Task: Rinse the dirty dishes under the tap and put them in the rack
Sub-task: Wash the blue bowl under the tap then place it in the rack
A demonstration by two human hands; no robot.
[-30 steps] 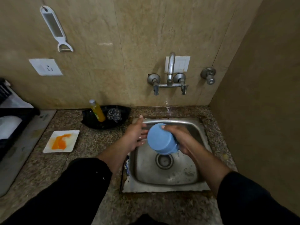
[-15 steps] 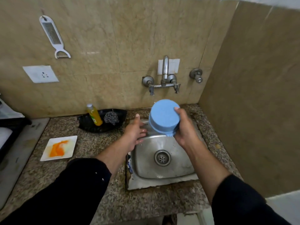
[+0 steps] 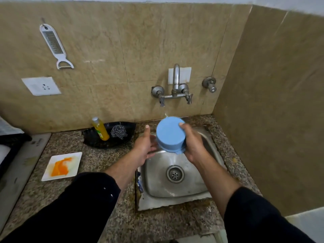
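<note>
Fingers (image 3: pixel 183 126) of the right hand (image 3: pixel 194 146) curl round the right side of the blue bowl (image 3: pixel 169 134), thumb hidden behind it, and hold it upside down, its flat base tilted toward the camera. The bowl hangs over the far part of the sink (image 3: pixel 192 188), just below and in front of the tap (image 3: pixel 175 79), touching neither. The left hand (image 3: pixel 144 148) is at the bowl's left side with its fingers straight and loosely spread and the thumb pointing up. The fingertips reach in by the rim, but I cannot tell whether they touch it.

The steel sink is set in a speckled stone table (image 3: pixel 98 155), with its drain (image 3: pixel 175 173) showing below the hands. A lone valve (image 3: pixel 209 84) sits on the wall to the right of the tap.

Left of the sink, against the far wall, a black tray (image 3: pixel 108 142) carries a yellow bottle (image 3: pixel 100 128), which stands tilted, and a steel scrubber (image 3: pixel 119 131) just beside it. Nearer and further left, a white square plate (image 3: pixel 73 165) smeared with orange lies flat on the table, well apart from the sink. A black rack (image 3: pixel 12 140) shows only partly at the left edge. The left hand, the tray and the plate all lie between the bowl and that rack.

On the wall hang a white grater (image 3: pixel 53 42) and, below it, a white socket (image 3: pixel 41 85). Black sleeves cover both forearms.
</note>
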